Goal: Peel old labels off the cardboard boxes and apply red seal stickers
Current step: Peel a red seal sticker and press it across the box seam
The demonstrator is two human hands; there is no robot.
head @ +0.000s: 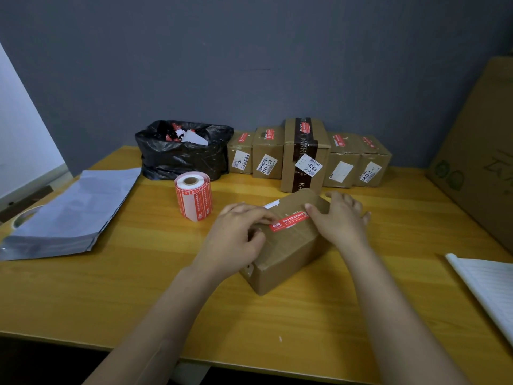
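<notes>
Red seal sticker (288,221): lying slanted on top of the cardboard box (286,262), middle of the frame, running lower left to upper right. Pressing its left end with the left hand (236,234), curled round the box edge. Pressing its right end with the right hand (340,218), thumb down, gripping the box.
</notes>
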